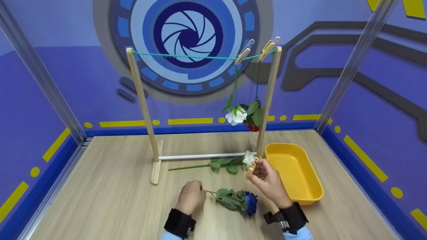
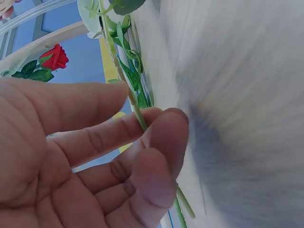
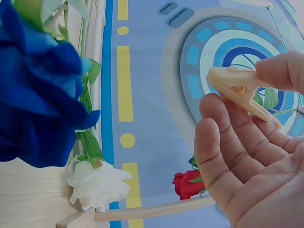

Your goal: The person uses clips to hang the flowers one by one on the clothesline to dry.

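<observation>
My left hand is low over the table, thumb and fingers around the stem of a blue rose. Leaves and bloom point to the right, close over the tabletop. To the right, my right hand pinches a pale orange clothespin between thumb and fingers, its hooked end upward in the head view. Just behind that clothespin, a white rose lies on the table with its stem to the left. Part of the blue rose's stem is hidden by my left fingers.
A wooden rack carries a green line. Near its right post, clothespins hold a hanging white rose and a red rose, blooms down. A yellow tray stands beside my right hand. Walls enclose the table.
</observation>
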Available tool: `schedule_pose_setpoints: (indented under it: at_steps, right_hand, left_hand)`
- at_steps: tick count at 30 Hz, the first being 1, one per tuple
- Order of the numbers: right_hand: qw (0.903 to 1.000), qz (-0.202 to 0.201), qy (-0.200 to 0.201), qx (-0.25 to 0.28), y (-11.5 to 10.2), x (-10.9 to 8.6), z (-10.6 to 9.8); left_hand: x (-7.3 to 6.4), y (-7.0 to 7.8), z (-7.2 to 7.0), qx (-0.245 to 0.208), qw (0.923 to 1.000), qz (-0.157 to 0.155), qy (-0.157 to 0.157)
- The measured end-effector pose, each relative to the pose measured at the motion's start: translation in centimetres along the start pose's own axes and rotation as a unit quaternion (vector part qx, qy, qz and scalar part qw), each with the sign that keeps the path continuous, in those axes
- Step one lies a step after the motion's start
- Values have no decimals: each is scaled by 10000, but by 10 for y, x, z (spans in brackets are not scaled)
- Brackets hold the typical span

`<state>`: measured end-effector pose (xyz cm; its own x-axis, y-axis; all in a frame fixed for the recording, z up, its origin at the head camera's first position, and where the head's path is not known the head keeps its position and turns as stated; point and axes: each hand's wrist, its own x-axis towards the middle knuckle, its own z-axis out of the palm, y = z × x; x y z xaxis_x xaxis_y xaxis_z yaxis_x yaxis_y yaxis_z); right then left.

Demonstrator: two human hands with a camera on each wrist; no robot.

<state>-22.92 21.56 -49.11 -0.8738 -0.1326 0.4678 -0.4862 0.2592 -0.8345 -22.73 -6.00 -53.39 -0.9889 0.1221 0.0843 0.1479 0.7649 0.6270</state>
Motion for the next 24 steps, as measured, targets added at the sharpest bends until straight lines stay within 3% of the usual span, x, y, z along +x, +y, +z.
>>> schedule_pose_setpoints:
  at_steps: [3,7,11,16,19,24]
  right_hand:
    - [10000,26,41,34,1,0,0]
    - [9999,74,103,71,1,1,1]
    - [9997,132,198,6,0,1,2]
    - [9996,43,249,-82,1,1,6]
    - [9998,-21,168,42,3,2,5]
    - [9997,-39,204,150,2,2,4]
  left_hand:
    - [0,0,-1,-137,9998,-96,91]
    - [0,0,-1,-417,9981,-70,439]
    - [1,-2,-1,-555,9924,165,1086]
    - [4,-4,-3,-744,9780,479,1888]
    - [7,-5,-7,-921,9714,591,2105]
    - [9,-2,-16,-1210,9644,867,2185]
